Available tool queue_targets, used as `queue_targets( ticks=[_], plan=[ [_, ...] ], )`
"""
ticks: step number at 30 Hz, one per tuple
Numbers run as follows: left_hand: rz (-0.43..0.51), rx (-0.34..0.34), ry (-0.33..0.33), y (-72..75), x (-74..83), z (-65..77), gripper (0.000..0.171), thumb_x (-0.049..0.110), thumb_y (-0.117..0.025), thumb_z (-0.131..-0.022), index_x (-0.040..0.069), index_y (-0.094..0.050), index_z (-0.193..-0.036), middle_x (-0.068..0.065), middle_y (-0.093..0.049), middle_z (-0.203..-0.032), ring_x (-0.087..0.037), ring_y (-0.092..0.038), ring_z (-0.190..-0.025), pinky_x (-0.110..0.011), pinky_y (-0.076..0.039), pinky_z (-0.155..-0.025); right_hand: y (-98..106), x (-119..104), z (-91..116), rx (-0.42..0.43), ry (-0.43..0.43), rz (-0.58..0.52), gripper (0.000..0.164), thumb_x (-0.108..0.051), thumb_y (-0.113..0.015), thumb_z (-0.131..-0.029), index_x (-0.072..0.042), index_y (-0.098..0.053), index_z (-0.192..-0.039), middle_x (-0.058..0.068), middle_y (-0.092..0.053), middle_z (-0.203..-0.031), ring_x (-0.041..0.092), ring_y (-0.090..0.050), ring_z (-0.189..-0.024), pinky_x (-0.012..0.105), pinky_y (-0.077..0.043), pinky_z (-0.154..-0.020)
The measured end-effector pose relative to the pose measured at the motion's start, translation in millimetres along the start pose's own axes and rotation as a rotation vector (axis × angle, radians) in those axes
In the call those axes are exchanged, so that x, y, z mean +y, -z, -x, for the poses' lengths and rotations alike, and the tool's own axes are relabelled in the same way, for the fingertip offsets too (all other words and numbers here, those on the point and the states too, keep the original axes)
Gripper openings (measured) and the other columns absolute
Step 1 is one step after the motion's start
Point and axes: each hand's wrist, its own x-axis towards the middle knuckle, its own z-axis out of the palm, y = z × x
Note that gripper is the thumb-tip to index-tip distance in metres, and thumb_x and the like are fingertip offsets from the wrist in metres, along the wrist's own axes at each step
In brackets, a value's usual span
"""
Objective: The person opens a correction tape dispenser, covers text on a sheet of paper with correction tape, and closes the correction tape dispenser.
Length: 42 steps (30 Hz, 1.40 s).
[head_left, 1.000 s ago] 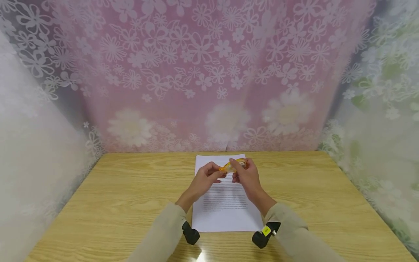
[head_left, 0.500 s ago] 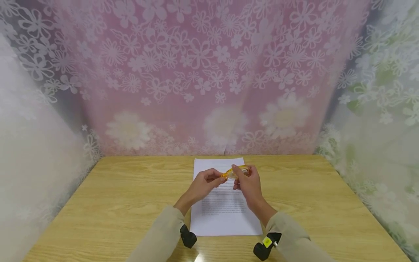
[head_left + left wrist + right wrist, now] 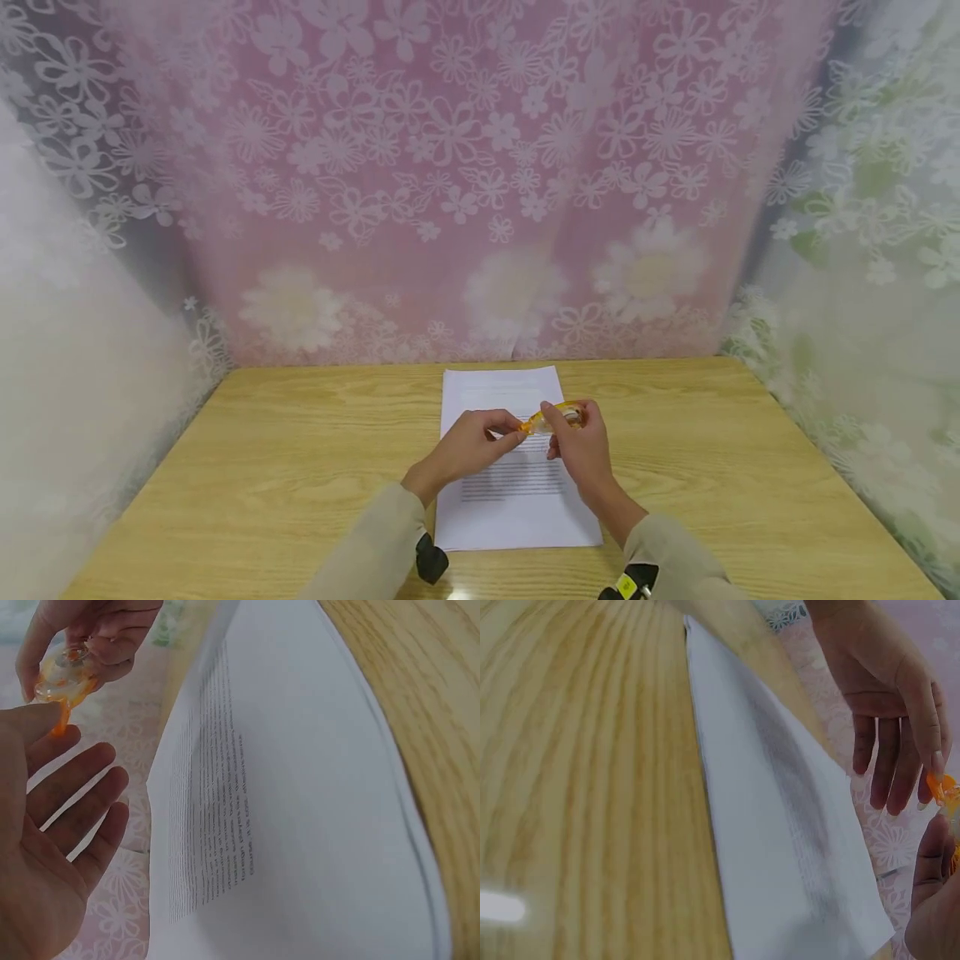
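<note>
Above the printed paper, my right hand (image 3: 587, 450) holds a translucent yellow-orange correction tape (image 3: 538, 423), thumb on its upper side. My left hand (image 3: 468, 446) pinches the orange tip (image 3: 525, 428) between thumb and index finger. In the left wrist view, the correction tape's clear body (image 3: 67, 675) shows round inner parts, partly covered by the right fingers. The other fingers of my left hand (image 3: 64, 825) spread out loosely below the tip. In the right wrist view, only the orange tip (image 3: 936, 787) and a sliver of the body show at the right edge.
A stack of white printed paper (image 3: 517, 525) lies on the wood-grain table (image 3: 315, 450) under both hands. Floral curtains (image 3: 480, 208) hang behind the table and at both sides. Black wrist cameras (image 3: 431, 558) sit at the cuffs.
Both hands, with the correction tape between them, have come slightly nearer and to the right over the paper. Their hold looks the same. The head view has tilted up a little.
</note>
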Motion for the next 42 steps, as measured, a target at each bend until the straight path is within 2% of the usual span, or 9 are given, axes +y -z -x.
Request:
queue_targets(
  ticks=[3, 9, 16, 20, 23, 27, 32, 38, 42],
  plan=[
    [-0.079, -0.018, -0.011, -1.0, 0.1, 0.7, 0.020, 0.033, -0.063, -0.093, 0.018, -0.074, -0.101, 0.012, -0.069, -0.097, -0.002, -0.061, -0.091, -0.024, -0.051, -0.075, 4.3, 4.8, 1.8, -0.011, 0.027, 0.034, 0.055, -0.041, -0.069, -0.087, -0.006, -0.040, -0.116, 0.009, -0.053, -0.070, 0.015, -0.049, -0.047, 0.028, -0.051, -0.050],
    [-0.223, -0.011, -0.007, -4.1, -1.4, 2.9, 0.028, 0.041, -0.065, -0.091, 0.018, -0.076, -0.104, 0.011, -0.069, -0.100, -0.007, -0.063, -0.094, -0.025, -0.050, -0.078, 5.2, 16.0, 2.1, -0.005, 0.051, 0.070, 0.059, -0.046, -0.070, -0.084, -0.007, -0.040, -0.117, 0.007, -0.052, -0.067, 0.017, -0.050, -0.047, 0.030, -0.051, -0.051],
    [-0.328, 0.023, -0.002, -5.1, -3.5, 3.5, 0.024, 0.039, -0.069, -0.087, 0.019, -0.078, -0.098, 0.013, -0.069, -0.094, -0.006, -0.063, -0.090, -0.025, -0.050, -0.079, -6.3, 23.3, -0.3, 0.027, 0.055, -0.033, 0.051, -0.035, -0.071, -0.087, -0.004, -0.041, -0.114, 0.005, -0.051, -0.065, 0.014, -0.048, -0.045, 0.025, -0.048, -0.046],
    [-0.390, 0.078, -0.014, -9.9, -5.4, 3.6, 0.019, 0.039, -0.071, -0.085, 0.022, -0.080, -0.087, 0.016, -0.068, -0.086, -0.005, -0.061, -0.086, -0.024, -0.049, -0.076, -18.2, 22.4, -0.9, 0.017, 0.045, -0.097, 0.049, -0.034, -0.070, -0.088, -0.004, -0.041, -0.113, 0.005, -0.053, -0.066, 0.012, -0.049, -0.047, 0.025, -0.048, -0.046],
    [-0.388, 0.132, -0.005, -11.5, -6.1, 5.2, 0.017, 0.039, -0.071, -0.086, 0.025, -0.080, -0.085, 0.018, -0.068, -0.084, -0.006, -0.061, -0.086, -0.025, -0.049, -0.075, -26.1, 20.1, -1.7, 0.005, 0.043, -0.147, 0.051, -0.037, -0.070, -0.088, -0.003, -0.041, -0.113, 0.006, -0.053, -0.067, 0.012, -0.051, -0.049, 0.026, -0.050, -0.047],
    [-0.353, 0.169, 0.067, -5.1, -8.8, 10.1, 0.018, 0.040, -0.070, -0.086, 0.025, -0.079, -0.089, 0.017, -0.069, -0.090, -0.009, -0.061, -0.094, -0.031, -0.049, -0.082, -29.2, 19.3, -8.1, 0.060, 0.060, -0.164, 0.050, -0.039, -0.070, -0.088, -0.004, -0.042, -0.110, 0.007, -0.051, -0.067, 0.012, -0.051, -0.049, 0.024, -0.050, -0.046],
    [-0.420, 0.183, 0.139, 9.4, -16.4, 16.7, 0.024, 0.040, -0.070, -0.086, 0.019, -0.077, -0.096, 0.008, -0.070, -0.098, -0.017, -0.062, -0.098, -0.037, -0.050, -0.084, -26.5, 21.3, -17.9, 0.119, 0.034, -0.152, 0.048, -0.041, -0.069, -0.087, -0.008, -0.043, -0.109, 0.004, -0.051, -0.066, 0.010, -0.050, -0.050, 0.022, -0.049, -0.045],
    [-0.574, 0.172, 0.166, 21.2, -33.7, 23.0, 0.045, 0.046, -0.068, -0.086, 0.013, -0.067, -0.116, -0.002, -0.062, -0.117, -0.025, -0.056, -0.109, -0.044, -0.046, -0.090, -28.7, 19.2, -22.8, 0.080, 0.038, -0.135, 0.052, -0.040, -0.070, -0.087, -0.006, -0.040, -0.114, 0.006, -0.051, -0.070, 0.012, -0.048, -0.049, 0.022, -0.047, -0.045],
    [-0.608, 0.142, 0.201, 27.0, -44.7, 25.1, 0.059, 0.051, -0.067, -0.085, 0.010, -0.060, -0.127, -0.008, -0.055, -0.130, -0.030, -0.049, -0.120, -0.049, -0.040, -0.097, -31.2, 16.4, -24.6, 0.044, 0.036, -0.109, 0.059, -0.042, -0.070, -0.086, -0.005, -0.038, -0.119, 0.005, -0.052, -0.069, 0.011, -0.047, -0.049, 0.023, -0.047, -0.046]
  ],
)
